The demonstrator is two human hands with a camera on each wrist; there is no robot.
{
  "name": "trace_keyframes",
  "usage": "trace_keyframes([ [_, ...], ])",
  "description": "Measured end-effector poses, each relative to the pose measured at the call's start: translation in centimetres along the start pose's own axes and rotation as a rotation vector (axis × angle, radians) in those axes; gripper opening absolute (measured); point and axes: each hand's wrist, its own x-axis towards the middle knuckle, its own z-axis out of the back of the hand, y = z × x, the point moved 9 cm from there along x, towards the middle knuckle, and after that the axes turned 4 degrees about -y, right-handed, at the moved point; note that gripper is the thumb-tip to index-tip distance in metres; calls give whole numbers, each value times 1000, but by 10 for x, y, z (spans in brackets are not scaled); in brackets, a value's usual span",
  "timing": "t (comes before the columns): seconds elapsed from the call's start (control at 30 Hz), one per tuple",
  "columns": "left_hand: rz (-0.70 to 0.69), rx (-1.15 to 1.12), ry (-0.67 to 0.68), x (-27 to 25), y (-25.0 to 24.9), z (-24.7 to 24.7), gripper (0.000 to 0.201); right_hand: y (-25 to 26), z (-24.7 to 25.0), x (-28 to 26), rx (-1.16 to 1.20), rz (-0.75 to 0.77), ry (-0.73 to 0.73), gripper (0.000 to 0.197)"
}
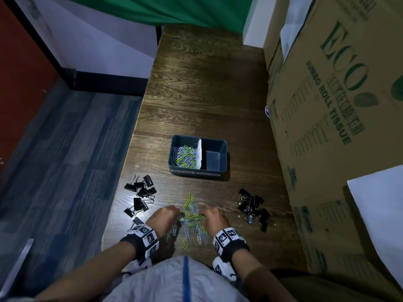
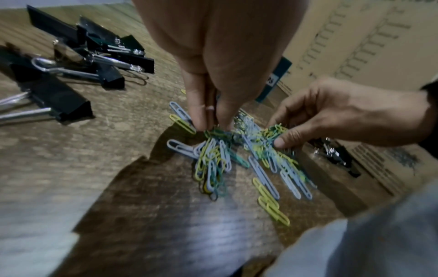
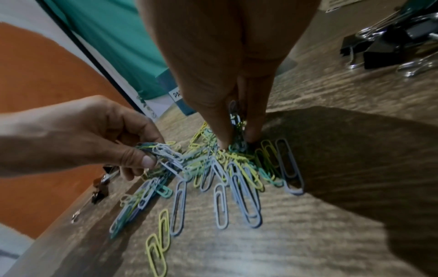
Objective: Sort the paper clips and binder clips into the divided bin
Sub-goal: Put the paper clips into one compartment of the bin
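A heap of yellow, green and pale blue paper clips (image 1: pixel 193 221) lies on the wooden table near its front edge. My left hand (image 1: pixel 164 215) pinches a bunch of these clips (image 3: pixel 163 155) at the heap's left side. My right hand (image 1: pixel 212 215) pinches another bunch (image 2: pixel 272 135) at the heap's right side. The dark divided bin (image 1: pixel 224 155) stands further back; its left compartment holds paper clips (image 1: pixel 185 155), its right compartment shows only bare floor. Black binder clips lie in two groups, one on the left (image 1: pixel 141 192) and one on the right (image 1: pixel 254 207).
Large cardboard boxes (image 1: pixel 327 105) stand along the table's right side. The table's left edge (image 1: pixel 122 182) drops to a blue-grey floor. A white sheet (image 1: pixel 379 214) lies over the boxes at right.
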Motion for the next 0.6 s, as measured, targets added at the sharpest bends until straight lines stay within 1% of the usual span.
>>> trace_keyframes([
  [0.1,29,-54,-82,4,3,23,24,-11,5,-4,40,-92,25,29],
  [0.13,11,-67,-120,5,3,31,22,-14,5,-5,39,-99,26,29],
  [0.23,-61,-95,-178,11,-8,59,13,-16,10,-7,40,-122,10,30],
  [0.33,-116,-113,-277,23,-22,103,9,-13,19,-7,41,-111,-27,30],
  [0.4,-141,-94,-353,37,-27,133,8,-7,26,-8,54,-95,-32,26],
  [0.5,-145,-64,-430,61,-32,168,7,10,52,-6,113,-71,-72,19],
  [0.53,-140,-63,-446,70,-33,176,8,18,63,-4,138,-61,-78,15],
  [0.6,-111,-81,-464,82,-33,186,19,40,88,4,176,15,-105,8],
])
